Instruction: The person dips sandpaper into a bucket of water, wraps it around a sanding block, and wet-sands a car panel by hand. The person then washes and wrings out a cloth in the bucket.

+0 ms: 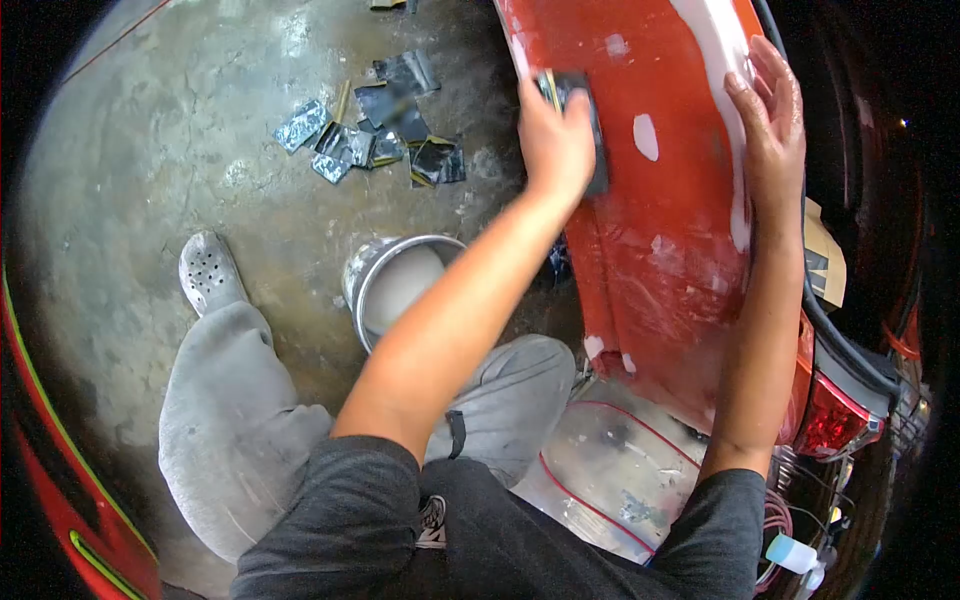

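My left hand is closed around a dark sanding block, which lies against the left side of a red car panel. The hand is slightly blurred and its fingertips are mostly hidden. Whitish patches mark the panel, and a long pale strip follows its right side. Along that right edge rests my right hand, fingers stretched out and apart, holding nothing. The hand looks wet.
A bucket of cloudy liquid stands by my left forearm. Several dark sandpaper pieces lie on the concrete floor. A red tail light sits at the panel's near end. A red hose loops below, and another red body is at far left.
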### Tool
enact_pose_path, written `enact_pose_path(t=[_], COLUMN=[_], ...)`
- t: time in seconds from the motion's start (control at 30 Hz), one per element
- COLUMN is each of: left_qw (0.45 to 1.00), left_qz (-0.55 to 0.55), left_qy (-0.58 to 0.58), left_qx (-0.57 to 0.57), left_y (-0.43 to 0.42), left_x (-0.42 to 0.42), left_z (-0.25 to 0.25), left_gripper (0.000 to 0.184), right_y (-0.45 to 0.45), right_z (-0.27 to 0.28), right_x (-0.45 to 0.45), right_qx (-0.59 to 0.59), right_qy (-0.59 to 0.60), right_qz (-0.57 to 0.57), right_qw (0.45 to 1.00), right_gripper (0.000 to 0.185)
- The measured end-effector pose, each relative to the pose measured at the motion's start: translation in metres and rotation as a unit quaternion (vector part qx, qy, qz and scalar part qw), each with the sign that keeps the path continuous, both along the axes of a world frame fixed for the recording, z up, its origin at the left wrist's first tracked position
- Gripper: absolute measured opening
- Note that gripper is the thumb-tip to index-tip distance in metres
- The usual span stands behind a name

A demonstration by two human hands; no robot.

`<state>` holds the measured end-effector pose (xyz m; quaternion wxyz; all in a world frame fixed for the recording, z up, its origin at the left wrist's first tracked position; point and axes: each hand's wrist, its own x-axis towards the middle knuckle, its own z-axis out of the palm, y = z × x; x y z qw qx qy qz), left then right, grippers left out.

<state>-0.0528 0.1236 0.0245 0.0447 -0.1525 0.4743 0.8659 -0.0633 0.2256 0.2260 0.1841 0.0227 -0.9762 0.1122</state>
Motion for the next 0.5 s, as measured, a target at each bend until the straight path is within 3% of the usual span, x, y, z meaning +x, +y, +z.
enact_pose_path(t=[0.1,0.17,0.2,0.3,0.37,0.5], left_qw=[0.995,0.998,0.993,1.000,1.000,0.997], left_qz=[0.047,0.006,0.037,-0.001,-0.001,-0.026], left_qy=[0.045,0.027,0.046,-0.010,-0.013,0.030], left_qx=[-0.079,-0.062,-0.101,0.017,-0.023,-0.063], left_y=[-0.004,0.008,0.006,0.004,-0.006,0.001], left_x=[-0.006,0.034,0.049,0.006,-0.028,0.034], left_z=[0.002,0.001,0.011,0.001,0.001,0.006], left_gripper=[0.047,0.050,0.050,0.046,0.044,0.063], right_y=[-0.006,-0.002,-0.001,-0.001,-0.006,-0.003], right_z=[0.001,0.001,0.000,-0.003,-0.003,0.001], right_x=[0.004,0.004,0.004,0.006,0.009,0.005], right_qx=[0.011,0.017,0.017,0.004,0.000,0.016], right_qy=[-0.010,-0.010,-0.010,0.004,-0.004,-0.007], right_qz=[-0.022,-0.019,-0.020,-0.015,-0.020,-0.025], right_qw=[1.000,1.000,1.000,1.000,1.000,1.000], right_gripper=[0.067,0.067,0.067,0.068,0.067,0.068])
